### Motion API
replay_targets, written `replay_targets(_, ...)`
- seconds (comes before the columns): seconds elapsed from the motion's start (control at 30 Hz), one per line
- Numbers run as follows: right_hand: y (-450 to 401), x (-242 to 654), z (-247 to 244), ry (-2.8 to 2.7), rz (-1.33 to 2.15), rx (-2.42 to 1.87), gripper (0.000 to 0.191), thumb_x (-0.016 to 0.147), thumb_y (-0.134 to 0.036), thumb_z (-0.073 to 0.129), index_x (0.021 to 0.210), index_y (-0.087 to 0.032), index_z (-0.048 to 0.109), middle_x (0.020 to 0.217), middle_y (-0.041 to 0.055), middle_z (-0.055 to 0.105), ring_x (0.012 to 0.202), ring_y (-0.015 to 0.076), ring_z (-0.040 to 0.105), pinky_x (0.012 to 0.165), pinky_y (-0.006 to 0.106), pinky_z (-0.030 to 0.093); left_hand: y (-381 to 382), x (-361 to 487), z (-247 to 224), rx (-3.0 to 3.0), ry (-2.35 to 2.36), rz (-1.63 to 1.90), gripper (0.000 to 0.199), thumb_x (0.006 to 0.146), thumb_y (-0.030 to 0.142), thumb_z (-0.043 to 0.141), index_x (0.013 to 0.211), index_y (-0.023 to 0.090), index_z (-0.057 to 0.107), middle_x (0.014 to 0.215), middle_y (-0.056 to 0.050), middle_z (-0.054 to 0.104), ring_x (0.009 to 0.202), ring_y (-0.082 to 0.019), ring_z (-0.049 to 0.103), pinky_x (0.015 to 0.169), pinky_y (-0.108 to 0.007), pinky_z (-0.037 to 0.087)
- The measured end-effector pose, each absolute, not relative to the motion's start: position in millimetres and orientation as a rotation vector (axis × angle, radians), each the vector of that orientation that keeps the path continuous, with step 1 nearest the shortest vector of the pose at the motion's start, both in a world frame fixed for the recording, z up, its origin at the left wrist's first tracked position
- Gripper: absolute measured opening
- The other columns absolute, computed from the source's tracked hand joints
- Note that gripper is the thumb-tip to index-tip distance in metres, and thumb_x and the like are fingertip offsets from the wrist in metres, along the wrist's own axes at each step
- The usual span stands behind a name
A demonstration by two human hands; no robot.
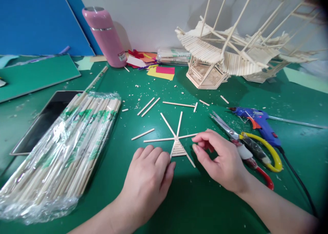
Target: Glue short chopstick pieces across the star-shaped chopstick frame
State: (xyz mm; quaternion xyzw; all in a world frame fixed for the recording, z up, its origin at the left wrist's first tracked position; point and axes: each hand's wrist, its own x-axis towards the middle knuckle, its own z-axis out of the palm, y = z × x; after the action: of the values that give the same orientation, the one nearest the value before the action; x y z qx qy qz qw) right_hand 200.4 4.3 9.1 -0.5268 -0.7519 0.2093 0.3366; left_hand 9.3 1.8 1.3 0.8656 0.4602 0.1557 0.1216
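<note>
On the green tabletop lies a star-shaped frame of thin wooden sticks (176, 138). Several spokes spread from its centre, and short sticks fill the wedge nearest me in rows. My left hand (151, 179) is curled, with thumb and forefinger pinched at the end of the frame's lower left spoke. My right hand (220, 158) is at the right spoke, its forefinger at or just over that spoke's tip. Its fingers are bent, thumb and forefinger slightly apart, and I see nothing between them. Loose cut sticks (148, 107) lie just beyond the frame.
A plastic-wrapped stick bundle (77, 141) overlaps a dark tablet-like device (43, 124) at left. Scissors (230, 131) and a blue glue gun (263, 121) with a cord lie right. Behind stand a pink bottle (107, 39) and a wooden stick building model (207, 69). Scraps are scattered about.
</note>
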Motion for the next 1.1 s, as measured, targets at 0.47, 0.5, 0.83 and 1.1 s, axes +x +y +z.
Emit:
replay_targets(0.47, 2.2, 201.2, 10.6, -2.222, 0.643, -1.486, 0.008, 0.077, -0.013, 0.050, 0.073, -0.020, 0.053, 0.070, -0.0018, 0.053, 0.068, 0.0122, 0.048, 0.060, 0.025, 0.036, 4.3, 12.3, -1.0, 2.524, 1.368, 0.528, 0.018, 0.083, 0.022, 0.044, 0.069, 0.017, 0.055, 0.062, -0.002, 0.053, 0.061, -0.017, 0.048, 0.058, -0.031, 0.037)
replay_targets(0.5, 2.4, 200.8, 10.4, -2.228, 0.638, -1.478, 0.009, 0.078, -0.013, 0.050, 0.073, -0.020, 0.053, 0.070, -0.0017, 0.054, 0.069, 0.0123, 0.048, 0.060, 0.025, 0.036, 4.5, 12.2, -1.2, 2.520, 1.368, 0.533, 0.018, 0.083, 0.021, 0.044, 0.069, 0.017, 0.055, 0.062, -0.002, 0.053, 0.061, -0.017, 0.048, 0.058, -0.031, 0.038)
replay_targets(0.83, 2.9, 200.9, 11.9, -2.253, 0.647, -1.472, 0.009, 0.078, -0.013, 0.048, 0.073, -0.020, 0.052, 0.071, -0.0016, 0.053, 0.069, 0.0124, 0.048, 0.061, 0.025, 0.034, 5.5, 12.9, 0.0, 2.506, 1.363, 0.542, 0.019, 0.083, 0.020, 0.044, 0.067, 0.016, 0.055, 0.062, -0.002, 0.053, 0.061, -0.016, 0.047, 0.058, -0.031, 0.037)
replay_targets(1.1, 3.7, 202.0, 12.4, -2.225, 0.668, -1.452, 0.009, 0.076, -0.011, 0.049, 0.074, -0.019, 0.051, 0.069, -0.0016, 0.052, 0.067, 0.0119, 0.047, 0.059, 0.025, 0.035, 5.8, 13.7, 0.0, 2.491, 1.369, 0.563, 0.017, 0.082, 0.020, 0.044, 0.068, 0.016, 0.054, 0.061, -0.002, 0.052, 0.060, -0.016, 0.047, 0.057, -0.031, 0.037)
